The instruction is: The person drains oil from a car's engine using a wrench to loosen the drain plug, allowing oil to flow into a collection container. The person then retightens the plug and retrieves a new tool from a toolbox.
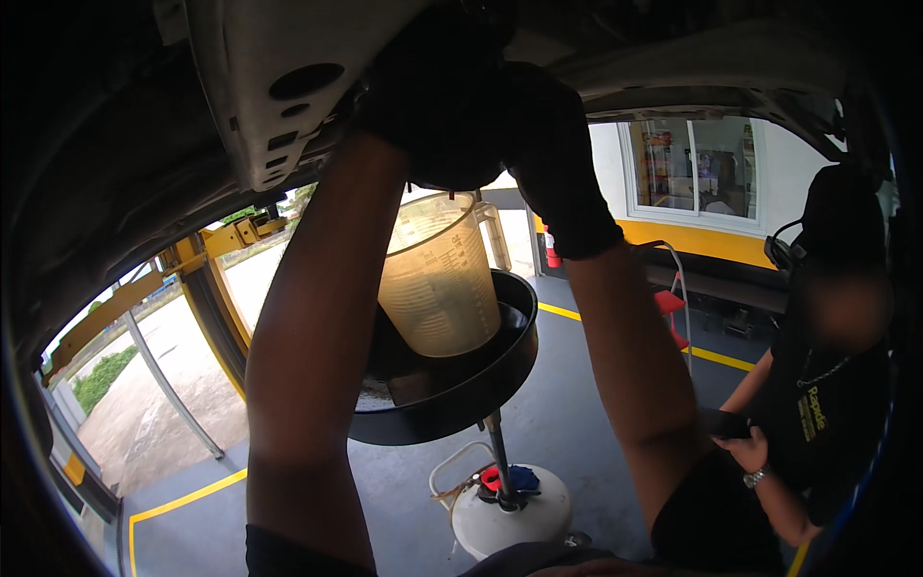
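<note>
Both my arms reach up to the dark underside of a raised car. My left hand (423,101), in a black glove, is up beside a pale metal underbody panel (245,77) with oval and slotted holes. Close to its right is my right hand (550,125), gloved in black too. The fingers of both are lost in shadow, and whatever they touch is hidden. Directly beneath them a translucent, yellowish measuring jug (440,288) with a handle stands in a wide black drain pan (452,404). A white oil drain tank (511,514) carries the pan on a post.
At the right a person (827,385) in black holds a dark phone-like object (726,423). A red step stool (671,313) and a fire extinguisher (551,248) stand behind. Yellow lift arms (221,240) and a post (207,317) are on the left. Yellow lines mark the grey floor.
</note>
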Demonstrator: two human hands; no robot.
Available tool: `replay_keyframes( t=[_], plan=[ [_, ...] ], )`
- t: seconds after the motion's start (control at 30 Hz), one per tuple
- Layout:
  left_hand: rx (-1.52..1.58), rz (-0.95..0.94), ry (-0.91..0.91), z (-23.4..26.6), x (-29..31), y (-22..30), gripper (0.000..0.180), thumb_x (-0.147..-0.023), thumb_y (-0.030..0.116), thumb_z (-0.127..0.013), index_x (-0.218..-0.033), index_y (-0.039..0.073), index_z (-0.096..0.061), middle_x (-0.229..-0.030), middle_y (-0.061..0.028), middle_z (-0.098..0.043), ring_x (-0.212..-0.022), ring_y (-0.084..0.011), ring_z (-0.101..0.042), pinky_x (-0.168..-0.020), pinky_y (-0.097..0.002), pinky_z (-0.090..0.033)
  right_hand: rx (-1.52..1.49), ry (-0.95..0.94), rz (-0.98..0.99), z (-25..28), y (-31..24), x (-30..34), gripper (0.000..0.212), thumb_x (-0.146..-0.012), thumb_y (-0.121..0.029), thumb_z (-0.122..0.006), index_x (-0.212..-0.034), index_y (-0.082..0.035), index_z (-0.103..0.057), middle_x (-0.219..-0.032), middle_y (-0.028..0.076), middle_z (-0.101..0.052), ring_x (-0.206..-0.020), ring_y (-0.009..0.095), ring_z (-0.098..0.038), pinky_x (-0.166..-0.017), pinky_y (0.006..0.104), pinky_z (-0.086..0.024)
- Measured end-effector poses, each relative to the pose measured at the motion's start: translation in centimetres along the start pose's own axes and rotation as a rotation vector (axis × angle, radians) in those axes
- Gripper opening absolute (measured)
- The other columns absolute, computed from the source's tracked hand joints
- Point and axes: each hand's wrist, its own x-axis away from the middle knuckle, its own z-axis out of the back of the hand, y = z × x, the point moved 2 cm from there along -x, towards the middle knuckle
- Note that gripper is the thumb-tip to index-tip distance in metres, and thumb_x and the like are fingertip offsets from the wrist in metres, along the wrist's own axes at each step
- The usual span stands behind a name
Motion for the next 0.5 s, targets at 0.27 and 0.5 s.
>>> replay_keyframes(
  t=[0.27, 0.5],
  plan=[
    [1.305, 0.647, -0.223, -0.9, 1.2, -1.8, 0.021, -0.104, 0.023, -0.061, -0.104, 0.004, -0.071, -0.084, -0.0035, -0.067, -0.082, -0.0154, -0.065, -0.073, -0.0345, -0.053, 0.53, 0.052, 0.442, -0.2, -0.5, 0.8, 0.021, -0.094, -0.021, -0.074, -0.108, -0.005, -0.07, -0.094, 0.01, -0.071, -0.086, 0.023, -0.07, -0.076, 0.036, -0.058],
    [-0.354, -0.372, 0.076, -0.5, 0.8, -1.7, 0.022, -0.102, 0.022, -0.062, -0.112, 0.005, -0.071, -0.093, -0.0105, -0.071, -0.089, -0.0218, -0.069, -0.078, -0.0363, -0.054, 0.215, 0.113, 0.2, -0.8, 0.4, 0.1, 0.022, -0.104, -0.03, -0.062, -0.096, -0.011, -0.069, -0.077, 0.002, -0.062, -0.063, 0.013, -0.058, -0.057, 0.0287, -0.049]
  ],
)
